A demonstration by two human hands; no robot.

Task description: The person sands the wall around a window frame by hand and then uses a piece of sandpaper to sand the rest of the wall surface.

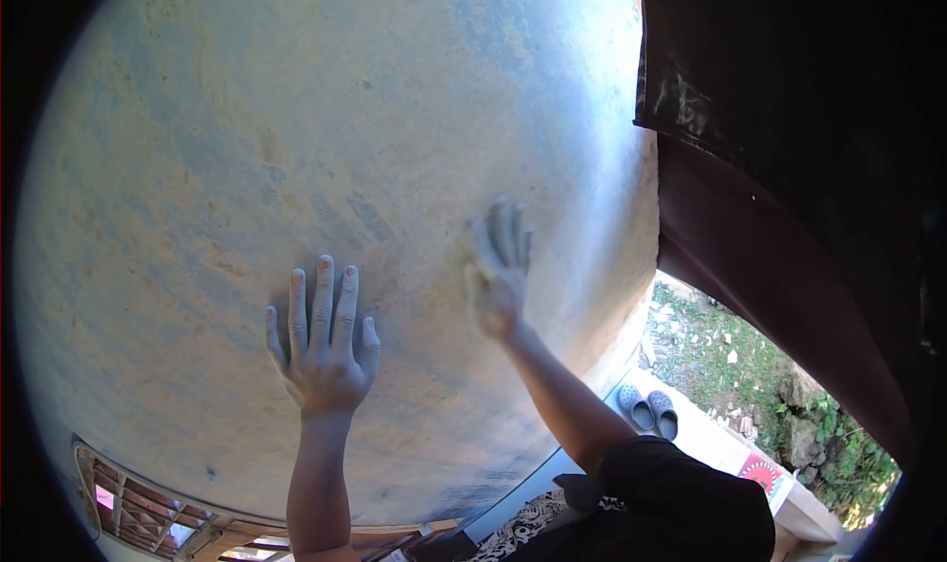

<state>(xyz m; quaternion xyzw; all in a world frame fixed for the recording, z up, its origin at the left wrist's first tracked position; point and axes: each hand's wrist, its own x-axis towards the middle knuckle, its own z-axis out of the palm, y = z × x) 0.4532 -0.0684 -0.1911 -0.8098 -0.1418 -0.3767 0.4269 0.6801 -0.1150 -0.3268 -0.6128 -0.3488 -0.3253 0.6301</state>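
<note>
A large pale wall [395, 148] with worn grey-blue and brownish patches fills most of the head view. Flat against its lower middle lies my left hand [327, 365], its fingers stretched out and apart, coated in pale powder. Higher up and to the right, my right hand [501, 266] is at the wall surface, smeared by motion. Its fingers look extended, and pale powder covers it too. Whether anything thin lies under the right palm is hidden.
A dark hanging sheet [769, 236] borders the wall on the right. Grey clogs [649, 411] stand on a pale ledge [705, 444] below, beside grass and rocks [804, 429]. A window with a lattice frame [138, 498] is at lower left.
</note>
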